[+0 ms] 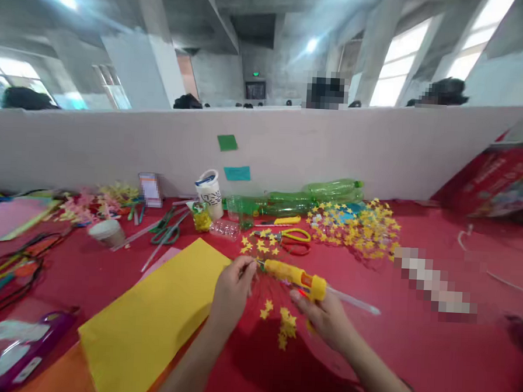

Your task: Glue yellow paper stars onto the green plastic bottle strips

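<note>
My right hand [325,319] is wrapped round the handle of a yellow hot glue gun [286,271], with a clear glue stick [355,300] poking out of its back end. The gun's nozzle points left at the fingertips of my left hand [234,285]. Those fingers are pinched together, and what they hold is too small to make out. Thin reddish strands show just below the nozzle. Yellow paper stars [287,326] lie on the red tablecloth in front of my hands, and more loose stars [261,243] lie beyond the gun.
Yellow paper sheets [154,319] lie to the left. Behind are scissors [297,235], green plastic bottles [291,202], a white cup [211,196] and a big star cluster [365,228]. A purple tool [38,348] is at front left. A white partition [290,145] bounds the table.
</note>
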`<state>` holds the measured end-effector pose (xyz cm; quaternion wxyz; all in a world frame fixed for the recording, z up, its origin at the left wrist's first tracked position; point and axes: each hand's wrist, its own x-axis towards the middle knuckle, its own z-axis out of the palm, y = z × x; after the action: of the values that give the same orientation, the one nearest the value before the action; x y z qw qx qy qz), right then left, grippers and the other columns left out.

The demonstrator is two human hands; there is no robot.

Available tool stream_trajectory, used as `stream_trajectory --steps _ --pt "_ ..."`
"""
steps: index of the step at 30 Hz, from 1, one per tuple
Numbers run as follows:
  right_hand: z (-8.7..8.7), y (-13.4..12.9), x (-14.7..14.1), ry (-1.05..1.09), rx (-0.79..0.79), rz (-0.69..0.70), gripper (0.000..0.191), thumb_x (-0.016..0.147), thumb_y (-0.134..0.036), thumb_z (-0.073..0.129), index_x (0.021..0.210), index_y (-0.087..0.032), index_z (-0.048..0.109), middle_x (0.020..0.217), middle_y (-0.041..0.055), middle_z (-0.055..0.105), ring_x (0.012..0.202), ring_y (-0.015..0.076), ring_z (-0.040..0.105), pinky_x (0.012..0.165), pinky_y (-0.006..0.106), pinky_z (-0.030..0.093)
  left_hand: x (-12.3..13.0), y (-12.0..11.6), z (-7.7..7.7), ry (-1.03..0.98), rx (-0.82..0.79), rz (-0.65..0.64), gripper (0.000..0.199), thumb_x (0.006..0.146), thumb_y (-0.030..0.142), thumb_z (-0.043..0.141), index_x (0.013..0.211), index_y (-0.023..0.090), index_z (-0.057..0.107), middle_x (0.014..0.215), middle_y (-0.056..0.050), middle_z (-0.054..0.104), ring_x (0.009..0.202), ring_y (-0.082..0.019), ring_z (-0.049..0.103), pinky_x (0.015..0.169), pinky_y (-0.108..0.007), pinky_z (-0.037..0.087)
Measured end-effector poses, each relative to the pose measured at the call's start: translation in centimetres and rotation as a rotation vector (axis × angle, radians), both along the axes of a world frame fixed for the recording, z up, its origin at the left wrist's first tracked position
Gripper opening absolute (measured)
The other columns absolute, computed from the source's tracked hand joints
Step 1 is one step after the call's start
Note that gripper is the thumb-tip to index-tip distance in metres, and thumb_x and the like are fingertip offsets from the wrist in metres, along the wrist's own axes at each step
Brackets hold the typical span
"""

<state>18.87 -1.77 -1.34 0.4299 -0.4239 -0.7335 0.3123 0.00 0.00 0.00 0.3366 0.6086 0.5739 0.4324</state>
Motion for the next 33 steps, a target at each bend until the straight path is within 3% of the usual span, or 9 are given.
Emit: stream_trajectory --steps 5,10,33 --pt "0.12 0.07 0.02 -0.002 -0.005 -0.001 0.025 0.086 -0.034 0.046 0.091 -0.018 0.064 0.073 0.0022 0.064 0.063 0.0147 0.055 0.06 0.023 0.044 0.1 -0.08 0.07 -0.035 -0.014 0.003 0.023 0.085 0.038 0.043 0.072 0.02 0.051 0.048 0.007 0.042 0.042 -0.009 0.042 0.047 -0.021 0.034" --pt "-0.19 0.25 0.25 -0.057 0.006 -0.018 0.028 0.087 -0.035 0.043 0.091 -0.017 0.064 0.067 0.0019 0.062 0.06 0.0149 0.053 0.058 0.023 0.044 0.12 0.08 -0.26 -0.061 -0.013 -0.002 0.023 0.085 0.038 0.042 0.075 0.02 0.052 0.061 0.005 0.053 0.043 -0.008 0.042 0.047 -0.021 0.035" --pt "0.13 0.29 0.34 -0.085 0.001 -0.012 0.028 0.087 -0.035 0.042 0.091 -0.017 0.063 0.061 -0.0005 0.056 0.054 0.012 0.046 0.051 0.021 0.04 0.2 0.21 -0.28 -0.075 -0.013 0.001 0.024 0.085 0.039 0.043 0.075 0.02 0.053 0.061 0.005 0.053 0.042 -0.007 0.041 0.046 -0.021 0.034"
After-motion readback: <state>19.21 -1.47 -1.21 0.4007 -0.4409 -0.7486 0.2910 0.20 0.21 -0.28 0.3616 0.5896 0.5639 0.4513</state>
